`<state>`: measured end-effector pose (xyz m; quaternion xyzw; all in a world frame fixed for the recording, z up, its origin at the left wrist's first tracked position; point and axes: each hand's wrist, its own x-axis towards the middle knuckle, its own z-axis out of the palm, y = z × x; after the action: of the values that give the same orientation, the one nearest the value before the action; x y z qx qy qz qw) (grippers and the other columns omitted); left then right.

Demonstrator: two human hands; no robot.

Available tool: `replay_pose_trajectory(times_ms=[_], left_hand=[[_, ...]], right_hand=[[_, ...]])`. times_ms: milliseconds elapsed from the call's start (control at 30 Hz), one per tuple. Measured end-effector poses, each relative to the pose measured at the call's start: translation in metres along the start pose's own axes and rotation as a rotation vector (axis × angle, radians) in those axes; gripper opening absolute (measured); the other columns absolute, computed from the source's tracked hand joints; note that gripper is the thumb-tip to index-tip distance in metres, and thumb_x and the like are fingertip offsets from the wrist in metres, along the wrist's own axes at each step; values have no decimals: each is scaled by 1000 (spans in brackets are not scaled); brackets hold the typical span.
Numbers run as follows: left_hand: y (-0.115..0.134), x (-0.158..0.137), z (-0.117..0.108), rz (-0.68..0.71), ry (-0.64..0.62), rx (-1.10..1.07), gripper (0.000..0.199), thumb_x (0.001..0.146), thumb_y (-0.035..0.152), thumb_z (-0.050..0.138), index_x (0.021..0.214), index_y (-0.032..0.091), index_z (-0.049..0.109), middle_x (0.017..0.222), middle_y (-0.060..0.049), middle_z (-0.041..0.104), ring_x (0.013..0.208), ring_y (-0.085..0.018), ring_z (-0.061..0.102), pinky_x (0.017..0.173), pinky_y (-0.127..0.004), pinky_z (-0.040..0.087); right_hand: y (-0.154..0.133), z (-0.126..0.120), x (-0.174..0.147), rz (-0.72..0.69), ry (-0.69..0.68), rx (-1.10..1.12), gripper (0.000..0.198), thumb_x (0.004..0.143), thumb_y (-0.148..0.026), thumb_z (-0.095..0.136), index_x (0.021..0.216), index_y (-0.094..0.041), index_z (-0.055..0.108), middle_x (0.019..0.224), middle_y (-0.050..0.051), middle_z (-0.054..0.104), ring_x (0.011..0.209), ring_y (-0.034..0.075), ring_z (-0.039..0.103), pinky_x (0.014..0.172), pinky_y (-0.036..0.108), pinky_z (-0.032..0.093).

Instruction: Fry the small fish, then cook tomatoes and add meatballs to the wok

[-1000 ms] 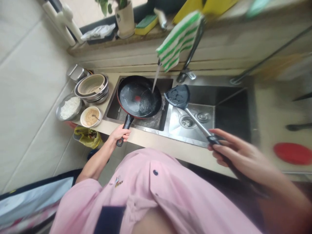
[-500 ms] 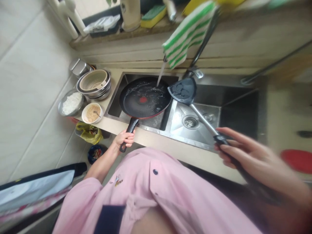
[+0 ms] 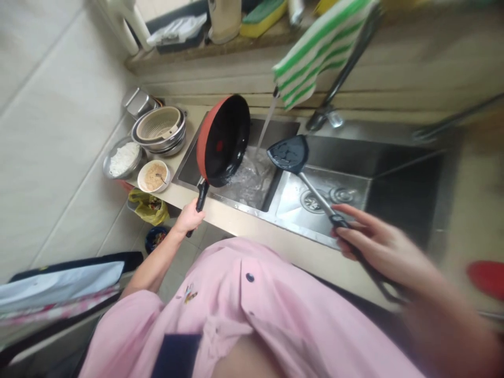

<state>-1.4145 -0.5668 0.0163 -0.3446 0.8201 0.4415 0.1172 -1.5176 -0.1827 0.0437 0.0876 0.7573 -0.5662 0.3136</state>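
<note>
My left hand (image 3: 189, 216) is closed round the black handle of a frying pan (image 3: 228, 142), red outside and black inside. The pan is tipped steeply on its side over the left sink basin (image 3: 271, 191), and water spills off its lower right edge. My right hand (image 3: 368, 236) grips the handle of a spatula (image 3: 289, 153) with a wet, dark slotted head, held above the divider between the basins. Water runs from the faucet (image 3: 271, 105) into the left basin, to the right of the pan.
On the counter at left stand a beige colander (image 3: 159, 125) in metal bowls, a bowl of white food (image 3: 125, 158) and a white bowl with a spoon (image 3: 153, 176). A striped cloth (image 3: 323, 52) hangs over the faucet. The right basin (image 3: 401, 184) has a drain. A sponge (image 3: 263, 18) lies on the ledge.
My left hand has tilted the pan from nearly level onto its side, and its water has poured into the left basin. The spatula has shifted slightly left in my right hand.
</note>
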Motion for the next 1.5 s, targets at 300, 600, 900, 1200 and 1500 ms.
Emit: replay_pose_trajectory(times_ms=[300, 600, 900, 1200, 1500], left_hand=[[9, -28, -24, 125, 264, 356, 21, 76, 24, 61, 96, 21, 57, 56, 3, 54, 53, -19, 58, 57, -25, 42], [5, -84, -8, 13, 273, -5, 25, 75, 29, 64, 86, 24, 42, 49, 9, 49, 37, -12, 49, 41, -21, 39], [-16, -121, 7, -41, -68, -734, 41, 65, 30, 74, 93, 22, 45, 50, 15, 38, 33, -2, 31, 35, -15, 32], [-68, -160, 38, -132, -341, -965, 44, 65, 33, 77, 92, 21, 44, 52, 14, 38, 33, -1, 28, 34, -15, 30], [-84, -151, 53, -66, -458, -978, 44, 66, 34, 78, 93, 21, 45, 51, 14, 38, 33, -1, 26, 32, -15, 31]], right_hand=[[-45, 29, 87, -31, -150, 26, 45, 78, -11, 58, 123, -12, 56, 64, 0, 60, 50, 10, 51, 47, 20, 45], [-57, 48, 134, -409, 23, -1040, 48, 87, -16, 53, 135, -13, 57, 102, 19, 66, 84, 26, 65, 75, 36, 49], [-51, 23, 72, -476, 221, -1380, 55, 93, -9, 39, 146, -20, 49, 116, 23, 57, 99, 27, 57, 65, 31, 30], [-25, 8, -39, -497, 247, -818, 63, 77, -36, 62, 138, -23, 58, 102, 8, 65, 84, 23, 61, 75, 35, 46], [-6, 118, -44, 40, -542, 301, 62, 62, -29, 81, 116, -20, 53, 74, 0, 64, 57, 9, 52, 46, 18, 38]])
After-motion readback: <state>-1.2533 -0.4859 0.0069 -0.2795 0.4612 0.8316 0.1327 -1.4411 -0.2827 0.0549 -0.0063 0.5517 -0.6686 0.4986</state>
